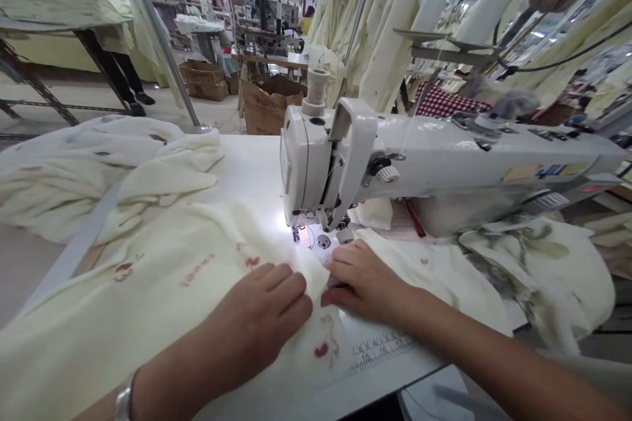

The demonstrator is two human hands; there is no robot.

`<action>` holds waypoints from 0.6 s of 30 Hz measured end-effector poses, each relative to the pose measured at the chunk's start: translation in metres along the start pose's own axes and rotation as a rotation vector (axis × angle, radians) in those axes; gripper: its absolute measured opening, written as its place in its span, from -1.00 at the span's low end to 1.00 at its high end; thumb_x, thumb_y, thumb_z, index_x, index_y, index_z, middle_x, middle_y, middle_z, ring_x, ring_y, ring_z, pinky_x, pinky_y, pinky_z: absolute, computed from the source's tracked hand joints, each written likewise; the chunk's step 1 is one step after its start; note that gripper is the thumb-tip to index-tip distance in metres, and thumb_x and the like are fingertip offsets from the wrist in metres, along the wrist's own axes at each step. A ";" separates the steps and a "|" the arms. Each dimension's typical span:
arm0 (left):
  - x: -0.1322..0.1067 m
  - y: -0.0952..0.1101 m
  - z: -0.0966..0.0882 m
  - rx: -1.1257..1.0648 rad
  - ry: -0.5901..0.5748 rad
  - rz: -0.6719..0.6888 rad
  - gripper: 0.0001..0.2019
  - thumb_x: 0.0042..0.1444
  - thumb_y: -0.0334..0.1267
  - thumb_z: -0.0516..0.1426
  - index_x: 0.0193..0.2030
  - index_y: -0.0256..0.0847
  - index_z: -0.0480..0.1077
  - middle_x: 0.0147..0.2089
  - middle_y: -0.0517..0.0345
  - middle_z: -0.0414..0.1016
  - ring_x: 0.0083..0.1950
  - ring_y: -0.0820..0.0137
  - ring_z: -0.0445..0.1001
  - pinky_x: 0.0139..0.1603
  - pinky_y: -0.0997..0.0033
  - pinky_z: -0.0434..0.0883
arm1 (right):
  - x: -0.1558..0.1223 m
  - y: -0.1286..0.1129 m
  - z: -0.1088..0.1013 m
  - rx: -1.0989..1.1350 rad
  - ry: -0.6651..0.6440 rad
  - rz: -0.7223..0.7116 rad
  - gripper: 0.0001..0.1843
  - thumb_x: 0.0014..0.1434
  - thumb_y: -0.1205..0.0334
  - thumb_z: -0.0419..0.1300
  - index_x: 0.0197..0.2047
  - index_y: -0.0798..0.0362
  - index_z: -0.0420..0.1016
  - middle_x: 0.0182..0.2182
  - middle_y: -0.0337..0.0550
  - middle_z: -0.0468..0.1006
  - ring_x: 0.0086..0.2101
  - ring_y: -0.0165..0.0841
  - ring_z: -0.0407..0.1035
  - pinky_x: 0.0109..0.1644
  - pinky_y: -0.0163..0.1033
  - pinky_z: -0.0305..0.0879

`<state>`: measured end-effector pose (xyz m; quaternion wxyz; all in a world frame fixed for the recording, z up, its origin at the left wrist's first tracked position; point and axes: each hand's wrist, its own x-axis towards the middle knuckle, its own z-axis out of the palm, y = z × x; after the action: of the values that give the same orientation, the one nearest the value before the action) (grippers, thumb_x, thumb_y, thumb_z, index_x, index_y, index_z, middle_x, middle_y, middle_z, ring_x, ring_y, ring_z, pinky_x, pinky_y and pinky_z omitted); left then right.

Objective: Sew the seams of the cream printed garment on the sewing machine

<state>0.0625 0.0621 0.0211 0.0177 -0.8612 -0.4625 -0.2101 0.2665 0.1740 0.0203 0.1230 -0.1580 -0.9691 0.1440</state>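
in the head view, cream fabric (162,289) with small red prints is spread over the white table (247,164), just before the sewing machine (419,158). it is pressed down by the left hand (261,319) and right hand (365,283), fingers laid flat, nothing gripped, fingertips nearly meeting.

No legible text, ruler strip (382,347) numerals blurred

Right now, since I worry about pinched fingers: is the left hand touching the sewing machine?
No, the left hand lies flat on the cream fabric in front of the sewing machine, apart from it.
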 end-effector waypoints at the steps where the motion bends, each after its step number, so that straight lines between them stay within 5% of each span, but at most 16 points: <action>1: -0.006 0.001 0.005 0.010 -0.028 0.064 -0.82 0.17 -0.48 -0.04 -0.33 -0.21 0.35 -0.32 0.13 0.38 -0.32 0.34 0.29 -0.30 0.31 0.24 | 0.000 0.002 -0.002 -0.006 0.002 0.010 -0.78 0.21 0.09 0.16 -0.20 0.04 0.51 -0.46 -0.25 0.33 -0.38 -0.37 0.18 -0.23 -0.23 -0.02; 6: -0.024 -0.001 0.003 0.039 -0.043 -0.028 -0.80 0.24 -0.39 -0.07 -0.07 -0.23 0.32 -0.22 0.09 0.39 -0.29 0.32 0.31 -0.25 0.27 0.26 | 0.001 0.011 -0.003 -0.049 0.023 -0.010 -0.82 0.27 0.21 0.10 -0.17 -0.01 0.53 -0.49 -0.27 0.36 -0.42 -0.40 0.19 -0.23 -0.24 -0.03; 9: -0.012 0.001 -0.003 0.106 -0.131 -0.094 -0.86 0.21 -0.35 -0.02 -0.23 -0.20 0.36 -0.35 0.14 0.34 -0.39 0.33 0.26 -0.36 0.29 0.21 | 0.003 0.010 0.002 -0.055 0.058 -0.001 -0.81 0.26 0.21 0.10 -0.29 0.04 0.52 -0.49 -0.27 0.39 -0.41 -0.41 0.22 -0.24 -0.25 -0.03; 13: 0.004 0.004 0.004 0.146 -0.157 0.058 -0.81 0.14 -0.49 -0.01 -0.43 -0.21 0.32 -0.43 0.16 0.27 -0.42 0.36 0.21 -0.41 0.32 0.17 | 0.006 0.007 0.004 -0.083 0.050 0.039 -0.78 0.25 0.21 0.08 -0.40 0.07 0.45 -0.48 -0.25 0.42 -0.41 -0.40 0.24 -0.22 -0.23 0.01; 18: -0.001 -0.003 0.011 -0.063 -0.134 -0.021 -0.90 0.21 -0.33 0.02 -0.18 -0.20 0.34 -0.14 0.06 0.36 -0.09 0.25 0.30 -0.07 0.15 0.29 | 0.016 0.009 -0.002 -0.164 0.003 0.144 -0.84 0.22 0.32 0.08 -0.38 0.12 0.42 -0.42 -0.14 0.47 -0.33 -0.31 0.31 -0.16 -0.16 0.14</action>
<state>0.0637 0.0650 0.0100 -0.0428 -0.8686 -0.4647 -0.1667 0.2550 0.1882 0.0226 0.1004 -0.2370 -0.9636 0.0723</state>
